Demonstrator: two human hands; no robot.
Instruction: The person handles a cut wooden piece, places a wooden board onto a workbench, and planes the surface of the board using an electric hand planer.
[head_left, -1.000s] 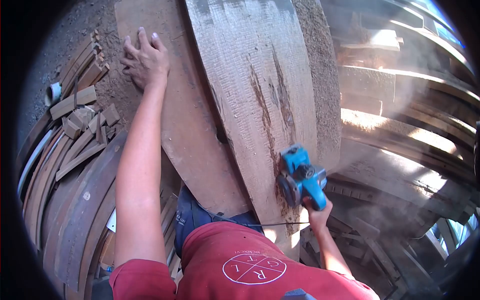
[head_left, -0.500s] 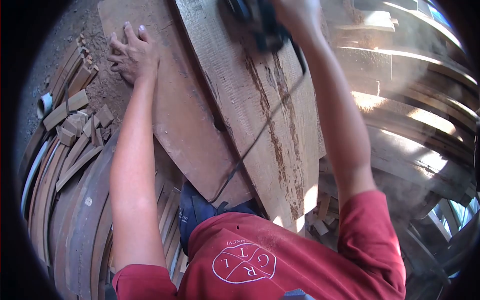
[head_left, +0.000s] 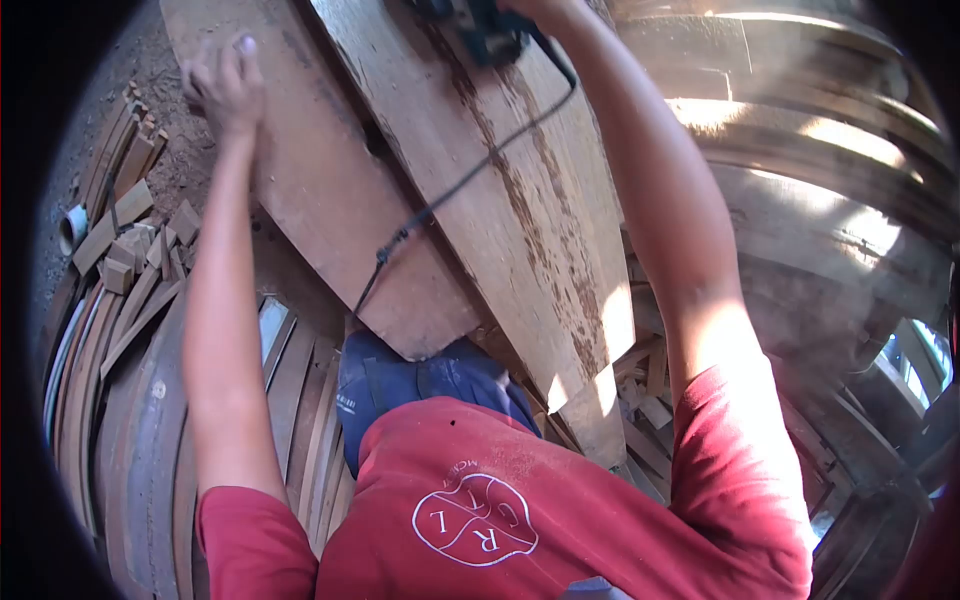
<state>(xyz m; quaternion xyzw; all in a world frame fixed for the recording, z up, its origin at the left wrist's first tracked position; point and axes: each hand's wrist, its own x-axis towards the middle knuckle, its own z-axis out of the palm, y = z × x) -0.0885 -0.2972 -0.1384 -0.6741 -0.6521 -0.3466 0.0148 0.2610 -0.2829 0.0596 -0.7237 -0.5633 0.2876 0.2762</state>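
A wide wooden plank (head_left: 470,190) with dark, rough streaks along its grain lies lengthwise before me. On its far part sits a dark teal corded power tool, which looks like an electric planer (head_left: 487,30). My right hand (head_left: 545,10) is closed around its rear, partly cut off by the top edge. A black cord (head_left: 470,175) loops from the tool across the plank towards my waist. To the left, a flat reddish-brown board (head_left: 330,200) lies beside the plank, a dark gap between them. My left hand (head_left: 225,92) rests on this board's left edge, fingers spread, holding nothing.
Stacked curved timber strips (head_left: 150,440) fill the lower left, with small wood offcuts (head_left: 125,260) and a pipe end (head_left: 73,228) above them. More large planks (head_left: 800,205) lie at the right under hazy dust. Scrap wood (head_left: 650,405) sits below the plank's near end.
The view has shifted, and the plank's near end shows farther from me. My right hand and the planer appear farther up and left. The cord has swung left across the board.
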